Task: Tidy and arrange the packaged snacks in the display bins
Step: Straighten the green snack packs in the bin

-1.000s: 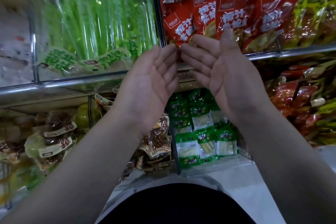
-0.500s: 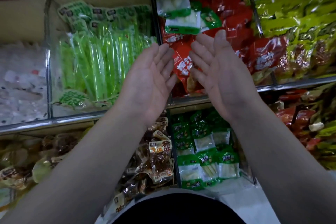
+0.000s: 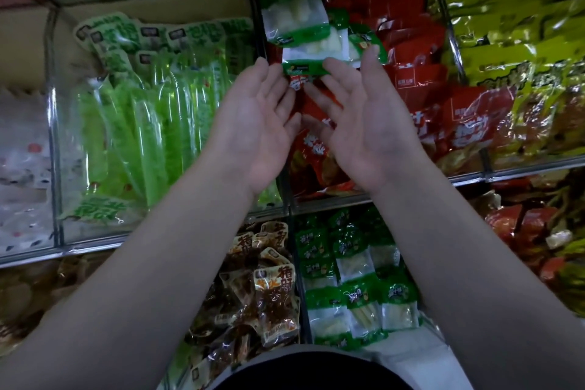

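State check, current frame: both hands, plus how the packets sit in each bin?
left hand: open, palm up, holding nothing.
right hand: open, palm up, holding nothing.
green-and-white packets: lying loose on top of the red ones; hands just below, contact unclear.
red packets: piled, front ones slumped.
long green packets: upright, leaning.
brown packets: jumbled heap.
small green packets: in rows.

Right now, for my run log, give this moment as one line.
left hand: open, empty; right hand: open, empty; both: palms-up before green-white packs lying on red packs
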### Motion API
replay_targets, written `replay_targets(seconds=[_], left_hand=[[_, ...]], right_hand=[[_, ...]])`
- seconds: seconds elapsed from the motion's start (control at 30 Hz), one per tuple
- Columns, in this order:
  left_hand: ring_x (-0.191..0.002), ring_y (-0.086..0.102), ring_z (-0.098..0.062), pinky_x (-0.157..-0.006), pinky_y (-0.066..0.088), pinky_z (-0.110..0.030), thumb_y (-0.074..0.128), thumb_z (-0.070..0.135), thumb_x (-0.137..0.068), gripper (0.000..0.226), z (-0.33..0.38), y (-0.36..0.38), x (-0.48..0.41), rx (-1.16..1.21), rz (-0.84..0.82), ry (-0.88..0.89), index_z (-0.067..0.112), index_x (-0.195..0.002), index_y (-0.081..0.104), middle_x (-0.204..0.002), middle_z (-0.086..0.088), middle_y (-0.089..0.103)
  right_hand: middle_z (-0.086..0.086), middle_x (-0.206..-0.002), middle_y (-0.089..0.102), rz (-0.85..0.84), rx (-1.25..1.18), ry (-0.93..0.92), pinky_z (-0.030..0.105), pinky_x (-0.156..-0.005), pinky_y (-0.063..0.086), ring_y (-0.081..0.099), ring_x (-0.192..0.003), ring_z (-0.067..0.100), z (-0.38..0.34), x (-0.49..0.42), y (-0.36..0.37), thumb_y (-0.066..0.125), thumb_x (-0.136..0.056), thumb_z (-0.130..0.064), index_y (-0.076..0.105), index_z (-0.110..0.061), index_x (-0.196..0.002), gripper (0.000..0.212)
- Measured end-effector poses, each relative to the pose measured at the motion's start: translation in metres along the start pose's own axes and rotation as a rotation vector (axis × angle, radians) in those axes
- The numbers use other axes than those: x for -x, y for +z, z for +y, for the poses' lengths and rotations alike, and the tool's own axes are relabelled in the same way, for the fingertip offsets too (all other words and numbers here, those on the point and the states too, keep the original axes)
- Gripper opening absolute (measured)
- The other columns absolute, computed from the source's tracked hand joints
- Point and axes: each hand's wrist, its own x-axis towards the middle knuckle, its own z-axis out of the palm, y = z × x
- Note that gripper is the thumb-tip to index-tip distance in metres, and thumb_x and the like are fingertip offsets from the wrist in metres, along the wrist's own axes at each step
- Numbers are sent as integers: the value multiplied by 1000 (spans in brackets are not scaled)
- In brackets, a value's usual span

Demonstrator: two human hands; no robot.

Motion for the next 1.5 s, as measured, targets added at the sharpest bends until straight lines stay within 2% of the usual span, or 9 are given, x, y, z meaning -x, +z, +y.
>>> replay_targets(seconds=[0.23,0.4,0.67,0.83,0.93,1.1,1.23,1.4,1.5], left_hand=[[-137,42,-18,-112,32,-35,30,37,-103,53,-3,-9,-2,59,-6,-11,13,-150,32,-152,-7,40],[-86,61,-19,-75,51,-27,35,33,-103,47,1,-10,6,126,28,-27,1,-131,54,-128,-18,62],[-70,67,-21,-62,57,-26,43,13,-101,19,-9,-5,40,58,199,-89,1,-99,58,-79,-12,71],[-81,66,-23,-78,55,-34,46,13,-99,11,-20,-11,67,-69,172,-83,7,-96,55,-88,-9,67],[-85,69,-25,-80,57,-40,49,15,-98,10,-31,-17,78,-121,88,-86,8,-101,54,-92,-10,70],[-98,68,-28,-84,55,-42,65,23,-77,75,-49,-26,91,-112,44,-53,0,-142,36,-111,-14,68],[-92,69,-30,-82,57,-43,54,21,-94,38,-68,-34,101,-126,13,-25,-1,-125,52,-107,-18,69],[-101,68,-33,-89,55,-48,52,19,-92,46,-94,-43,115,-82,32,-22,-6,-130,50,-118,-22,66],[-91,70,-29,-82,59,-43,50,14,-95,28,-113,-44,123,-72,61,-36,0,-117,58,-105,-18,70]], right_hand=[[2,-125,63,14,-70,44,28,-90,52,63,-112,12,2,5,-3,22,-100,-56,54,-3,-129,69],[3,-100,74,-52,-19,95,27,-85,53,68,-93,10,8,22,-10,17,-99,-57,68,-5,-107,73],[7,-100,73,-6,180,132,30,-77,55,72,-88,16,22,49,-22,29,-100,-51,64,-11,-95,53],[5,-104,72,54,195,80,25,-68,55,70,-86,15,32,64,-26,44,-102,-35,60,-15,-116,29],[2,-110,72,19,264,56,35,-86,55,67,-103,18,37,75,-29,49,-99,-37,63,-16,-119,32],[6,-101,74,-26,313,-3,43,-91,54,69,-98,22,45,94,-34,52,-100,-22,67,-15,-100,17],[3,-100,74,-60,361,-11,54,-99,49,67,-104,27,59,104,-46,55,-98,-24,71,-20,-91,18],[4,-95,74,-59,392,25,56,-102,45,66,-104,30,78,119,-67,59,-95,-23,71,-21,-81,19],[2,-90,72,-90,422,57,36,-85,54,67,-90,26,86,127,-81,57,-97,-22,68,-19,-85,16]])
